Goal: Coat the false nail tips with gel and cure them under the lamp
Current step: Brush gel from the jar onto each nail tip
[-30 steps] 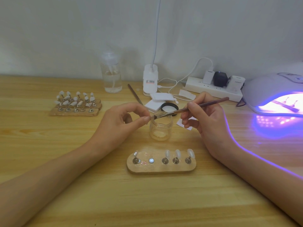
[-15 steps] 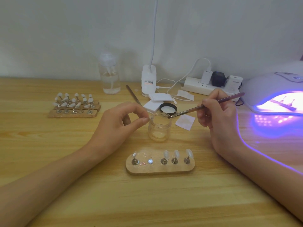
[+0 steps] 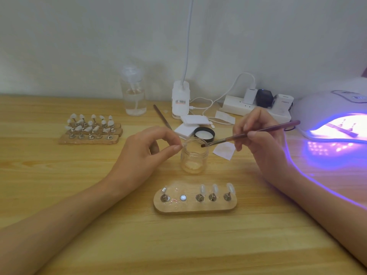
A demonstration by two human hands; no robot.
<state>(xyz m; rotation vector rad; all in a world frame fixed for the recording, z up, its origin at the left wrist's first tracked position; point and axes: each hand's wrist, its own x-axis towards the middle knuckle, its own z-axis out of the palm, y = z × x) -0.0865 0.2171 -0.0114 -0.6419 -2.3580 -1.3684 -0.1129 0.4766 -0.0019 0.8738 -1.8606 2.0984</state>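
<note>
Surface: pale wooden table (image 3: pixel 59 195), lit violet at the right by the curing lamp (image 3: pixel 325 108).
Left hand (image 3: pixel 143 155): thumb and forefinger pinched together on a small false nail tip (image 3: pixel 183 144), held at the rim of the open gel jar (image 3: pixel 193 157).
Right hand (image 3: pixel 260 143): fingers clamped round the brush (image 3: pixel 248 134), bristles over the jar mouth.
Holder (image 3: pixel 195 207): near the jar on the person's side, 1 post bare, 3 at its right carrying tips (image 3: pixel 214 188).
Risk: an overloaded brush could flood the tip's edge or smear the skin; a slack pinch could drop the tip into the jar.

Home nail-art desk: glowing curing lamp (image 3: pixel 335 124), nail-tip stands (image 3: pixel 90 130), power strip (image 3: pixel 254 110)
</note>
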